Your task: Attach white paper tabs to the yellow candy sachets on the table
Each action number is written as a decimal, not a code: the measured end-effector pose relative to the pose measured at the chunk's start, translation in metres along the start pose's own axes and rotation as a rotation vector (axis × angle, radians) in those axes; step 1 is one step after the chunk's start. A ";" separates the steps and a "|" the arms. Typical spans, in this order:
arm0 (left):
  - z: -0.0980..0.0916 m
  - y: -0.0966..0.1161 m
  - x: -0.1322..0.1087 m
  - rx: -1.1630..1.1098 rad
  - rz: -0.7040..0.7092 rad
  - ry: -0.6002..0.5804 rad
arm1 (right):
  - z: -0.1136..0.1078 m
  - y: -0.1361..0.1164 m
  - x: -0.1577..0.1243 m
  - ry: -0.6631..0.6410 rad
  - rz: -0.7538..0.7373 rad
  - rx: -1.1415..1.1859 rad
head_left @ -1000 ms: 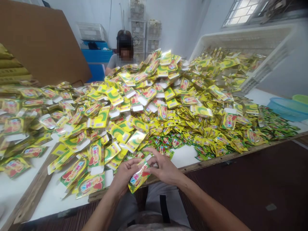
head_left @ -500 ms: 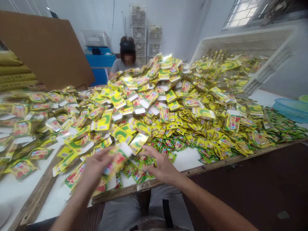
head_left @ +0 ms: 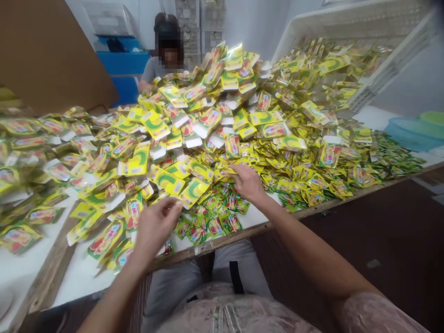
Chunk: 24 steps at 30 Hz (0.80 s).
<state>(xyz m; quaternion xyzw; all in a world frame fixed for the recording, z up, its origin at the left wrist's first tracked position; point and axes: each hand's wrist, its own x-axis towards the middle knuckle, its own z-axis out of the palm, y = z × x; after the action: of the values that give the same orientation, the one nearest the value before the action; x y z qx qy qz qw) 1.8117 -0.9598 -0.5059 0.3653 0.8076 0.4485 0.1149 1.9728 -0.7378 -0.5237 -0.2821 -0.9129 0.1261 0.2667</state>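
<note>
My left hand [head_left: 157, 226] is over the near edge of the pile, thumb and fingers pressed together beside a yellow and green carton [head_left: 194, 192]. Whatever is in that pinch, if anything, is hidden. Farther right and forward, my right hand [head_left: 248, 184] has its fingertips closed at a small yellow sachet [head_left: 226, 171] among many like it. Green sachets [head_left: 215, 224] with red fruit pictures lie on the white tabletop between my hands. Flat yellow cartons [head_left: 166, 180], many with white end flaps open, heap up ahead.
A white plastic crate [head_left: 381, 81] lies tipped at the right, spilling cartons. A blue basin [head_left: 405, 134] stands at the far right. Wooden strips [head_left: 215, 241] edge the table. Behind the heap sits another person [head_left: 159, 67]; a brown board [head_left: 52, 55] leans at left.
The carton in my left hand is gone from it. My right hand has moved forward and right to the yellow sachets, its fingers closing. The view has tilted down.
</note>
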 end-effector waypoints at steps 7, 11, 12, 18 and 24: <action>0.108 0.021 -0.016 0.427 0.287 -0.353 | 0.006 0.022 -0.080 -0.178 0.405 0.232; 0.136 0.022 -0.012 0.416 0.326 -0.436 | 0.014 0.025 -0.102 -0.158 0.460 0.143; 0.138 0.019 -0.012 0.398 0.312 -0.434 | 0.012 0.024 -0.104 -0.152 0.465 0.149; 0.122 0.000 -0.006 0.278 0.156 -0.346 | -0.004 0.021 -0.104 -0.108 0.501 0.448; 0.113 0.000 -0.008 -0.073 0.107 -0.225 | -0.002 0.014 -0.098 -0.054 0.584 0.688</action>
<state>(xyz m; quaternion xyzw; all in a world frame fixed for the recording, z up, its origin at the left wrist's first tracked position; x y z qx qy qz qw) 1.8758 -0.8931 -0.5719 0.4516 0.7520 0.4394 0.1938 2.0484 -0.7834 -0.5680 -0.4193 -0.7066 0.4996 0.2744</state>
